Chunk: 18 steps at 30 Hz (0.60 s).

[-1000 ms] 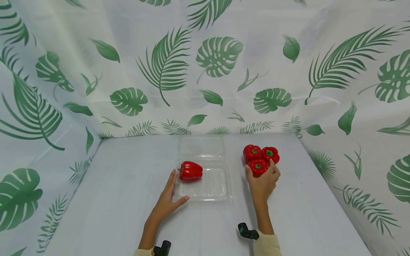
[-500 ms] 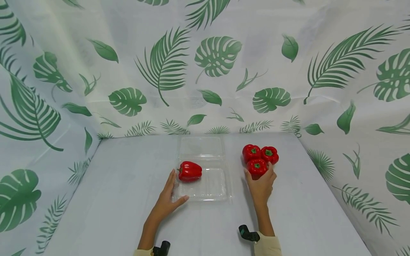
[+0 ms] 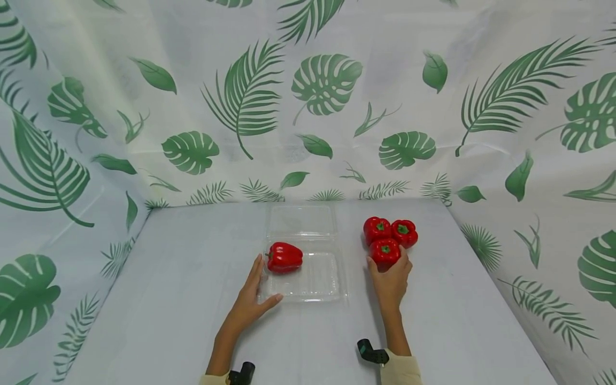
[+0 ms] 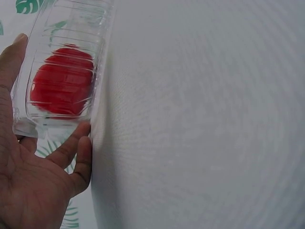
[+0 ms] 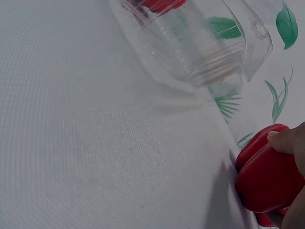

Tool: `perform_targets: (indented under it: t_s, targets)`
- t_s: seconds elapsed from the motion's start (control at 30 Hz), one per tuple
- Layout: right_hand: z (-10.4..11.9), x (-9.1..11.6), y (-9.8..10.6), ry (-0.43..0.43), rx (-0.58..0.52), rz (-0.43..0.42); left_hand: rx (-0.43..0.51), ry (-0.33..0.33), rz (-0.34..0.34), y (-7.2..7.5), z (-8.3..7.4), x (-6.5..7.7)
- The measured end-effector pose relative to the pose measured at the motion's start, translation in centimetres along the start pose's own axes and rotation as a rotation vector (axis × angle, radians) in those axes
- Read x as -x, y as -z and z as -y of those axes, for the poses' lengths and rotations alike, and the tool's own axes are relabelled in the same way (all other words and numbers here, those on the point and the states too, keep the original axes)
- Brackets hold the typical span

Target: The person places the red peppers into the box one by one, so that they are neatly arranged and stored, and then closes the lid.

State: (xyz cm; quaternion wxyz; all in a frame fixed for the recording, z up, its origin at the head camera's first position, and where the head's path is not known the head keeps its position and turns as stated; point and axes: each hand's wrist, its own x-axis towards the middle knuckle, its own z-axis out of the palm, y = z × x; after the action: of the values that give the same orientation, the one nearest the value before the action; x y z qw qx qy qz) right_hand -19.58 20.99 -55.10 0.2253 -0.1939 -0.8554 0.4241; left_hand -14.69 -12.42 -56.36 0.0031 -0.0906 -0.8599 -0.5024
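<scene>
A clear plastic clamshell box lies with its lid raised on the table, a red bell pepper on its side in the left part. My left hand rests at the box's left edge, fingers straight along the side and thumb at the front corner. In the left wrist view the pepper shows through the clear wall. To the right, my right hand grips the front one of three upright red bell peppers, the front pepper, between thumb and fingers. The right wrist view shows the thumb pressed on this pepper.
Two more red peppers, a back left pepper and a back right pepper, stand against the gripped one. The box's clear lid lies back toward the leaf-patterned curtain behind the white table.
The right hand's fingers have come in closer around the front pepper, while the wrist stays nearly in place. The left hand, the box and the peppers hold their places.
</scene>
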Motion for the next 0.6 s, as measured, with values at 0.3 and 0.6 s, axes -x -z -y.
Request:
perform_targets:
  t_s: [0.3, 0.6]
  targets:
    - [0.04, 0.38, 0.38, 0.027, -0.031, -0.036, 0.012, 0.021, 0.011, 0.01, -0.18, 0.12]
    - [0.12, 0.73, 0.50, 0.063, -0.060, -0.098, 0.013, 0.028, 0.011, 0.03, -0.02, 0.08]
